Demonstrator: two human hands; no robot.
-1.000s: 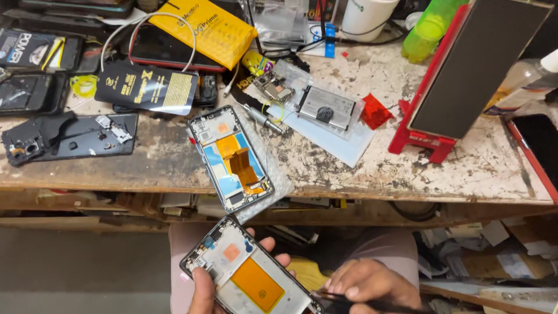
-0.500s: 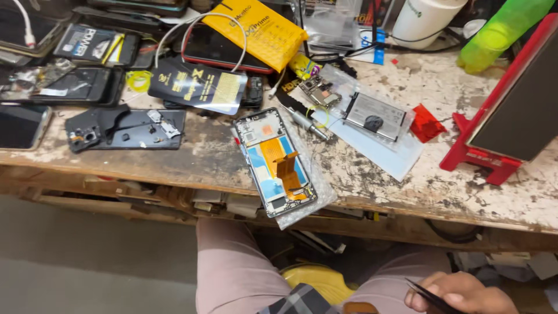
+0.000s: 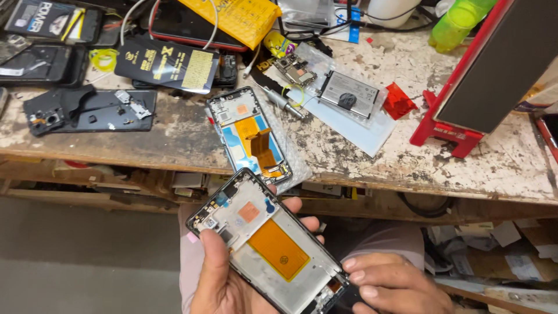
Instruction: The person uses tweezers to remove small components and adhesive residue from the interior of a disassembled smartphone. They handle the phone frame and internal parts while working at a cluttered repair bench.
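While cradled over the lap, below the bench (image 3: 174, 139) edge, phone frame (image 3: 268, 243) sits inner side up: left hand (image 3: 224, 285) clamped round it, right hand (image 3: 395, 285) fingertips pinching bottom corner. Second frame (image 3: 251, 135) parked on bench w/ flex exposed.

Silver-grey phone frame (image 3: 268, 244) with orange patch, red stand (image 3: 447, 131), yellow box (image 3: 235, 17), white-flecked brown bench (image 3: 360, 157)

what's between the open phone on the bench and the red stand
In the head view, between the open phone and the red stand: a screwdriver, a grey battery on a white sheet, and a red scrap.
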